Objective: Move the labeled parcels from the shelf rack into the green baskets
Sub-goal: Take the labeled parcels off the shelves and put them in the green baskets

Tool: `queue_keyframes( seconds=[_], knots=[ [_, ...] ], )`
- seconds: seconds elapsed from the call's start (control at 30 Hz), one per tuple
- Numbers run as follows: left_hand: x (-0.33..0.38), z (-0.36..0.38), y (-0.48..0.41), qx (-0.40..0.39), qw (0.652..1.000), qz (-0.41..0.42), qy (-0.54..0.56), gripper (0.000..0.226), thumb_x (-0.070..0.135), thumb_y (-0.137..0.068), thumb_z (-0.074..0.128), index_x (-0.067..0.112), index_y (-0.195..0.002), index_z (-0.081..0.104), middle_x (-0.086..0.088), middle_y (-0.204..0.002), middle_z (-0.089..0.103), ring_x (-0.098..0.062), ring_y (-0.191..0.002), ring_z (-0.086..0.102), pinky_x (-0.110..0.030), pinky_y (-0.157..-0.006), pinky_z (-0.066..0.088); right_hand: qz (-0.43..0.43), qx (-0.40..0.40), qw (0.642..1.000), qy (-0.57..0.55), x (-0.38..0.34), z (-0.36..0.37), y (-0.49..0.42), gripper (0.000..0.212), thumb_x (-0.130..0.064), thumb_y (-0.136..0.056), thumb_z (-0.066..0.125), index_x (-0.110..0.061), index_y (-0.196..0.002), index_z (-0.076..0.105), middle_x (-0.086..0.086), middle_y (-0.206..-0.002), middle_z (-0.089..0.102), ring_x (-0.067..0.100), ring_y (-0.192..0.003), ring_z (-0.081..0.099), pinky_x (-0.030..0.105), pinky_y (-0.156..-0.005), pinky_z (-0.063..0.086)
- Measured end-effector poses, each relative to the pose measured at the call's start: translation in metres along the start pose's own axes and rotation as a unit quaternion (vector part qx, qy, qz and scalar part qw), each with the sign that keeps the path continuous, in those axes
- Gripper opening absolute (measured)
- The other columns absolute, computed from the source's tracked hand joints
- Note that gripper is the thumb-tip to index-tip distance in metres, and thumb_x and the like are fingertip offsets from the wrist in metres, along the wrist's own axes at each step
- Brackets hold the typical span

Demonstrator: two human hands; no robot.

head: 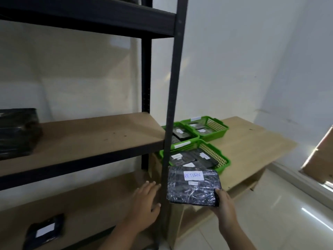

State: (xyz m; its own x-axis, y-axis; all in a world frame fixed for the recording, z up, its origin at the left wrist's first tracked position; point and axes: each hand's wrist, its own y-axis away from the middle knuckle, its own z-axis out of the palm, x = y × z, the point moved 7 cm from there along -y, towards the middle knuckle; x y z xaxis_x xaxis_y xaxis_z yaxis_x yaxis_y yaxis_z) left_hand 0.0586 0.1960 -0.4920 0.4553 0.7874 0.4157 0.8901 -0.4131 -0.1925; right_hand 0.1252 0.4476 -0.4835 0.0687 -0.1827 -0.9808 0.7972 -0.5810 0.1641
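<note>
My right hand grips a black plastic-wrapped parcel by its near right corner; its white label reads RETURN. The parcel hovers in front of the nearest green basket, which holds several black labeled parcels. Two more green baskets, one in the middle and one at the back right, also contain parcels. My left hand is empty with fingers spread, hovering over the lower shelf beside the rack's black upright post. A stack of black parcels sits on the middle shelf at far left. Another labeled parcel lies on the lower shelf.
The baskets stand on a low wooden table right of the shelf rack. A cardboard box leans at the far right edge. White tiled floor spreads below the table. White walls close the corner behind.
</note>
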Motion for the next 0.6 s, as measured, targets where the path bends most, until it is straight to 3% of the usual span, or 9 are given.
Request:
queue_keyframes(
  seconds=[0.37,0.47,0.6],
  knots=[
    [0.089,0.073,-0.178,0.006,1.0,0.013,-0.005,0.06,0.037,-0.086,0.048,0.026,-0.143,0.033,0.006,-0.149,0.033,-0.014,-0.14,0.023,-0.033,-0.113,0.026,0.014,-0.014,0.999,-0.04,-0.048,-0.057,-0.197,0.02,-0.012,-0.097,0.042,-0.008,-0.091,0.061,0.018,-0.092,0.062,0.028,-0.079,0.061,0.042,-0.068,0.054],
    [0.106,0.089,-0.222,0.017,1.0,0.015,0.01,0.06,0.037,-0.084,0.05,0.023,-0.141,0.038,0.001,-0.146,0.039,-0.017,-0.138,0.029,-0.035,-0.11,0.031,0.018,-0.009,0.999,-0.035,-0.057,-0.064,-0.248,0.02,-0.013,-0.097,0.042,-0.01,-0.089,0.061,0.016,-0.092,0.063,0.026,-0.078,0.061,0.037,-0.063,0.055],
    [0.117,0.111,-0.28,-0.003,1.0,0.003,-0.004,0.062,0.04,-0.089,0.047,0.022,-0.146,0.029,0.002,-0.153,0.028,-0.018,-0.143,0.018,-0.038,-0.114,0.025,0.035,-0.001,0.999,-0.041,-0.063,-0.067,-0.308,0.019,-0.013,-0.097,0.041,-0.006,-0.098,0.059,0.017,-0.095,0.062,0.028,-0.081,0.061,0.034,-0.057,0.056]
  ],
)
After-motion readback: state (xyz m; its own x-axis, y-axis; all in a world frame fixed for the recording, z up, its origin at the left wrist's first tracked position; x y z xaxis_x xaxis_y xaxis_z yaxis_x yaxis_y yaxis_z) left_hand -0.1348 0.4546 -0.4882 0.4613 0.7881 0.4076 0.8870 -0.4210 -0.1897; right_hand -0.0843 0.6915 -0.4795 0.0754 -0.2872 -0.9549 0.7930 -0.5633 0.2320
